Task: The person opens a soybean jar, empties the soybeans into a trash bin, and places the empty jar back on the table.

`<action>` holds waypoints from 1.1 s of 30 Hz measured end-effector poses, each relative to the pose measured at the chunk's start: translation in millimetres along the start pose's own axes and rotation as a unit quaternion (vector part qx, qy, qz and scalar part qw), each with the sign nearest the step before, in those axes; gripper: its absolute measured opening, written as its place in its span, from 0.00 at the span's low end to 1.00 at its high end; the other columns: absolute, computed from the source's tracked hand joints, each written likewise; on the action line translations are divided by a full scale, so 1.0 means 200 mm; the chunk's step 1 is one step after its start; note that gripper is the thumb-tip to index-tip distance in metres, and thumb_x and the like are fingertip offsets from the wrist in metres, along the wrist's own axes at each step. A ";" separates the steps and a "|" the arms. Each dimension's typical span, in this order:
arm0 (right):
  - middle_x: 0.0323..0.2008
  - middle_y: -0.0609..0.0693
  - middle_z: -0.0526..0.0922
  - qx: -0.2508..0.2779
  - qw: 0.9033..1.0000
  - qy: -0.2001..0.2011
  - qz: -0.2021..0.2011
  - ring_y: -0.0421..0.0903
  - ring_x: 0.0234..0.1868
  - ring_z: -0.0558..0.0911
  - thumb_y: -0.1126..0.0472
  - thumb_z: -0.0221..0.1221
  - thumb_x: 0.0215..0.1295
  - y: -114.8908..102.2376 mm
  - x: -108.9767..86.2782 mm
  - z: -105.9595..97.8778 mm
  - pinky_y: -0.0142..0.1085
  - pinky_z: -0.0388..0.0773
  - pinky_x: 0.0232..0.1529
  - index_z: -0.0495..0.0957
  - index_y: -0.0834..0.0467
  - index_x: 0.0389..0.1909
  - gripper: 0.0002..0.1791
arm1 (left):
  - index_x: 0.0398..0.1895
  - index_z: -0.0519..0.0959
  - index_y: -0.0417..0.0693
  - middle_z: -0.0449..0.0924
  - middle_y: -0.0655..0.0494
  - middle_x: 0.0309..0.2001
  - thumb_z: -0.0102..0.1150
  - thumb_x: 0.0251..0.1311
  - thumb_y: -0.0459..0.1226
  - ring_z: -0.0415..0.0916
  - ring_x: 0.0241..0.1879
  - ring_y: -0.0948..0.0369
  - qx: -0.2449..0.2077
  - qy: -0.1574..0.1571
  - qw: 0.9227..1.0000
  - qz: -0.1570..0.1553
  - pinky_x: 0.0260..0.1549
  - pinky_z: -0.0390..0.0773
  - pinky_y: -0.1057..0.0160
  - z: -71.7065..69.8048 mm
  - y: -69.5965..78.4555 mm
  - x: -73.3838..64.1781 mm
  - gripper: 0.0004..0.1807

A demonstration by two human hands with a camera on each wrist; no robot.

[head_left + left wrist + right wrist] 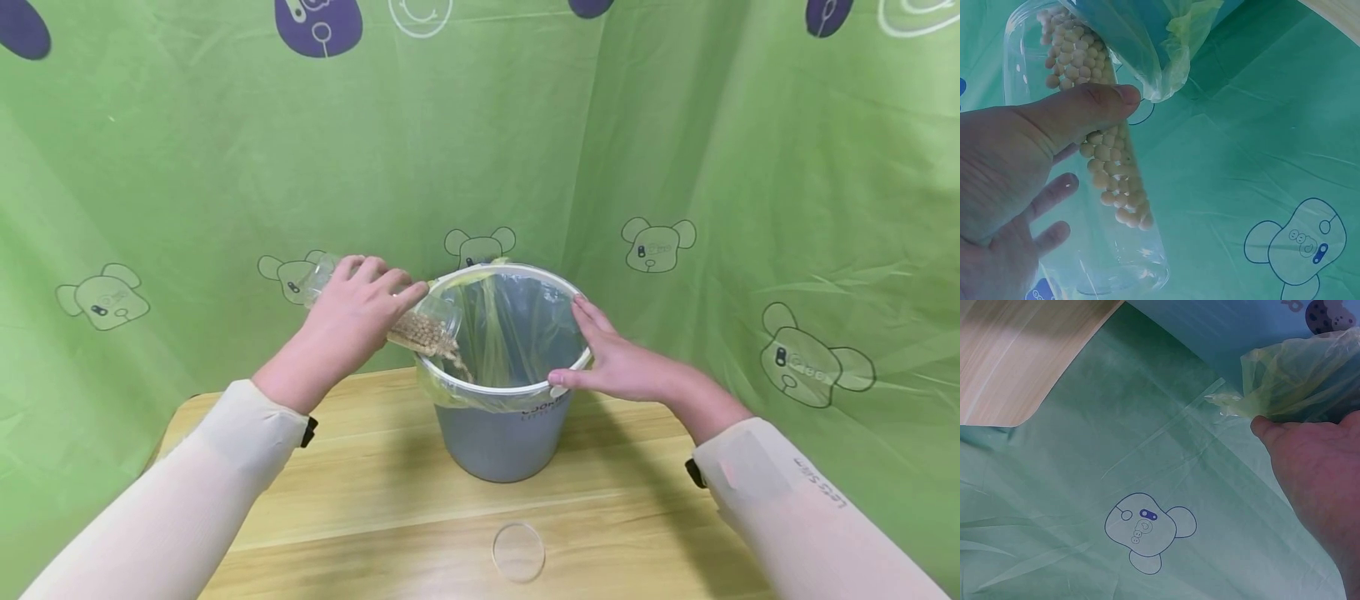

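Observation:
My left hand (pixel 356 308) grips a clear plastic jar (pixel 1116 275), tilted with its mouth over the left rim of a grey trash bin (pixel 502 450). Small round beige balls (pixel 1116 181) lie along the jar's lower side. Some spill from the mouth into the bin in the head view. A thin yellowish bin liner (pixel 491 325) lines the inside and folds over the rim. On the right, my right hand (pixel 622 362) holds the bin's white rim (pixel 525 389), thumb toward the near side and fingers farther back. The liner's folded edge (pixel 1272 387) shows beside that hand in the right wrist view.
The bin stands on a wood-grain table (pixel 330 492). A clear round lid (pixel 517 552) lies flat on the table in front of it. Green curtain cloth (pixel 225 167) with printed bear heads hangs behind and on both sides.

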State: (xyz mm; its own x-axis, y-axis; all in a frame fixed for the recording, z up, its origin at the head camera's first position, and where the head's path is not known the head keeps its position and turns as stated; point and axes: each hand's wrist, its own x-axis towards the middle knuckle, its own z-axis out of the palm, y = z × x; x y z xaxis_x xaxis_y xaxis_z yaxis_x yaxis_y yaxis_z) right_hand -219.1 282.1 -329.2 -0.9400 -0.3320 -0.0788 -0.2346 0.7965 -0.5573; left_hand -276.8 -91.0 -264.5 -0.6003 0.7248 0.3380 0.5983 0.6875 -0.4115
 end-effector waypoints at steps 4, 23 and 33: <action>0.88 0.59 0.21 0.002 1.000 -0.001 0.000 0.75 0.87 0.41 0.30 0.65 0.70 0.00 0.00 0.00 0.72 0.49 0.83 0.27 0.63 0.87 0.71 | 0.67 0.81 0.58 0.84 0.48 0.63 0.77 0.52 0.24 0.81 0.62 0.44 0.002 0.017 1.000 0.004 0.70 0.78 0.40 0.00 0.00 0.00 0.38; 0.88 0.58 0.21 0.004 1.000 -0.001 -0.001 0.75 0.87 0.41 0.31 0.65 0.70 0.00 0.00 0.00 0.72 0.49 0.83 0.27 0.63 0.87 0.71 | 0.69 0.79 0.59 0.84 0.52 0.63 0.71 0.58 0.21 0.77 0.68 0.45 0.008 0.014 1.000 0.016 0.76 0.72 0.38 0.00 0.01 0.00 0.38; 0.88 0.59 0.21 0.004 1.000 -0.001 0.000 0.75 0.87 0.41 0.30 0.65 0.70 0.00 0.00 0.00 0.71 0.49 0.83 0.26 0.63 0.87 0.71 | 0.71 0.78 0.59 0.83 0.53 0.66 0.72 0.57 0.21 0.75 0.70 0.45 0.014 0.008 1.000 0.015 0.78 0.70 0.37 -0.01 0.02 0.01 0.40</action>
State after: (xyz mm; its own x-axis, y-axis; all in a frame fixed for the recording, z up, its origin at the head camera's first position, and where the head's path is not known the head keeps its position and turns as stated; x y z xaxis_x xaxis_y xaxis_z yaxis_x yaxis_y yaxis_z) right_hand -219.4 282.5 -330.0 -0.9397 -0.3324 -0.0801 -0.2321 0.7920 -0.5646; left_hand -275.1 -87.4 -264.2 -0.5744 0.7453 0.3386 0.6005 0.6647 -0.4444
